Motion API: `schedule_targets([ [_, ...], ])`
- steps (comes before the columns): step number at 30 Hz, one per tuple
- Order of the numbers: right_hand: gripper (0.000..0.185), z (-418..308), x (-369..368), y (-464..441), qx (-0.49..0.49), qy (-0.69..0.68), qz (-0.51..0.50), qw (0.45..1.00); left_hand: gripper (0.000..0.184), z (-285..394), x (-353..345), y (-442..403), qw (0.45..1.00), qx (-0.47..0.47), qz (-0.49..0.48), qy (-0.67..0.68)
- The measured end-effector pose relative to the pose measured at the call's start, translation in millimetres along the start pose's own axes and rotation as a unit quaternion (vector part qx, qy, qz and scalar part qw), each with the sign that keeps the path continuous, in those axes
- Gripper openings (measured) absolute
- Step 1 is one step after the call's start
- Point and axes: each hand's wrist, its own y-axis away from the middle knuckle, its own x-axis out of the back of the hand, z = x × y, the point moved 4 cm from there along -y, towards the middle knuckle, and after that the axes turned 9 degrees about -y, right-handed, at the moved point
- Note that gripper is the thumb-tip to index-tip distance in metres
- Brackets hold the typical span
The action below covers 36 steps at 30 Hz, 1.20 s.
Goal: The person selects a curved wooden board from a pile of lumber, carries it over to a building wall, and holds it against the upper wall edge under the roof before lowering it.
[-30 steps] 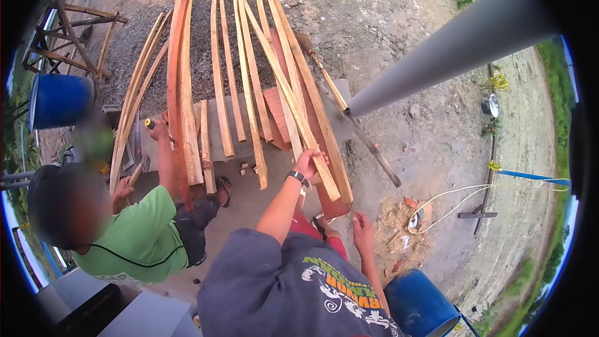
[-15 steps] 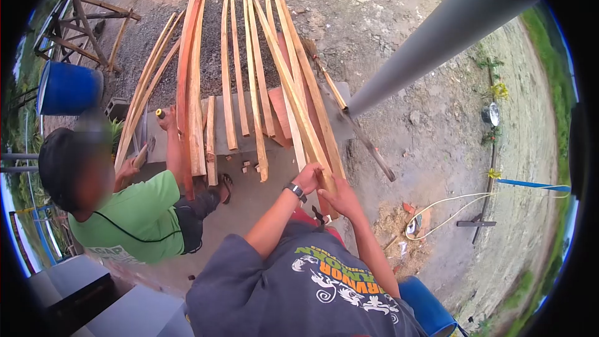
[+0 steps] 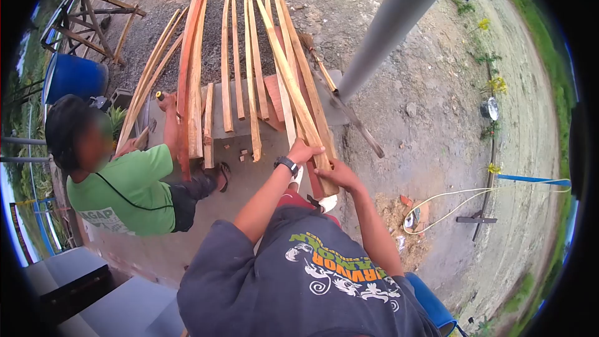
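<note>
A long pale wooden plank slants from the far bench toward me. My left hand, with a dark watch at its wrist, is closed on the plank's near end from the left. My right hand is closed around the same end from the right, with its fingers partly hidden. Under and beside this plank lie another pale plank and a reddish board close to my legs.
A co-worker in a green shirt sits at left, one hand on a yellow-and-black handle beside a reddish plank. Several planks rest across a low concrete slab. A grey post rises at right; a cord lies on the ground.
The view has shifted, so most of the scene sits higher. Both hands remain on the plank's near end, slightly farther forward, and the end now shows between them.
</note>
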Motion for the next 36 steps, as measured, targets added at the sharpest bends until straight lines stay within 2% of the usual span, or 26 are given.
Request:
schedule_targets([
  [2,0.066,-6.8,3.8,18.2,-0.011,-0.032,-0.018,0.999,0.041,47.2,-4.7,34.9,0.996,0.082,-0.040,0.025],
  [3,0.066,-9.2,6.2,22.0,-0.021,-0.021,-0.010,1.000,0.029,33.9,-8.6,30.9,0.995,0.064,-0.044,0.056],
  [4,0.066,-2.1,6.9,22.3,-0.026,-0.030,-0.004,0.999,0.034,25.3,-9.3,26.0,0.997,0.046,-0.046,0.046],
  [7,0.062,3.7,9.5,25.1,-0.055,0.053,0.007,0.997,0.038,37.6,-14.4,42.1,0.995,0.074,-0.070,0.023],
  [9,0.061,-4.7,3.1,43.7,-0.054,0.126,0.055,0.989,0.041,40.4,-12.6,48.6,0.994,0.070,-0.089,0.002],
  [11,0.058,-56.5,7.6,90.4,-0.079,0.031,0.019,0.996,0.046,36.7,-11.3,49.4,0.982,0.116,-0.142,0.031],
  [13,0.056,-50.1,11.0,115.1,-0.054,0.053,0.081,0.994,0.051,28.5,4.3,39.1,0.979,0.117,-0.166,0.029],
  [15,0.051,-33.4,11.6,134.5,-0.088,0.083,0.107,0.987,0.053,16.1,26.1,15.5,0.975,0.148,-0.149,0.068],
  [16,0.051,-35.1,10.1,149.7,-0.107,0.094,0.125,0.982,0.062,11.8,41.3,-1.6,0.984,0.137,-0.097,0.061],
  [17,0.050,-39.7,7.3,168.9,-0.128,0.103,0.144,0.976,0.062,1.7,55.9,-23.1,0.984,0.137,-0.105,0.055],
  [19,0.060,-28.8,3.3,204.8,-0.192,0.097,0.149,0.965,0.078,-26.3,90.9,-72.6,0.972,0.170,-0.032,0.160],
  [21,0.070,-40.9,-1.9,242.8,-0.184,0.075,0.175,0.964,0.095,-37.7,116.3,-116.1,0.974,0.166,-0.005,0.153],
  [24,0.069,-45.5,-3.2,296.7,-0.254,0.044,0.163,0.952,0.105,-40.9,135.2,-159.7,0.952,0.189,0.006,0.239],
  [25,0.070,-48.6,-5.2,314.1,-0.233,0.068,0.175,0.954,0.106,-53.5,141.3,-184.5,0.946,0.200,-0.003,0.254],
  [26,0.069,-53.4,-7.2,326.8,-0.262,0.062,0.167,0.949,0.088,-39.6,136.5,-183.4,0.942,0.186,0.013,0.279],
  [27,0.069,-57.1,-8.0,343.6,-0.293,0.043,0.167,0.940,0.068,-53.9,139.4,-208.9,0.992,-0.056,-0.104,0.040],
  [28,0.067,-54.5,-11.7,357.7,-0.278,0.045,0.167,0.945,0.055,-33.7,127.0,-204.7,0.957,0.102,-0.140,0.231],
  [29,0.065,-45.4,-20.2,369.4,-0.262,0.048,0.167,0.949,0.051,-25.4,116.3,-189.7,0.938,0.231,-0.145,0.215],
  [30,0.063,-39.2,-30.4,379.8,-0.221,0.090,0.223,0.945,0.059,-40.6,113.7,-195.2,0.958,0.249,-0.093,0.103],
  [31,0.061,-29.1,-35.3,385.8,-0.183,0.120,0.240,0.946,0.051,-66.0,118.7,-223.6,0.959,0.278,-0.014,0.052],
  [32,0.059,-29.6,-39.0,398.8,-0.198,0.137,0.273,0.931,0.040,-71.6,120.3,-232.3,0.974,0.228,-0.006,0.016],
  [33,0.056,-28.7,-42.3,413.3,-0.213,0.163,0.290,0.919,0.038,-80.4,110.2,-226.7,0.976,0.216,0.002,0.028],
  [34,0.051,-9.1,-44.1,421.2,-0.260,0.153,0.291,0.908,0.034,-77.5,97.7,-223.3,0.963,0.262,-0.044,0.041],
  [35,0.047,19.3,-49.4,428.3,-0.301,0.149,0.279,0.899,0.035,-90.9,94.1,-212.4,0.980,0.178,-0.088,0.002],
  [36,0.047,43.8,-59.0,439.1,-0.309,0.136,0.293,0.895,0.035,-96.6,82.8,-201.8,0.979,0.176,-0.105,-0.010],
])
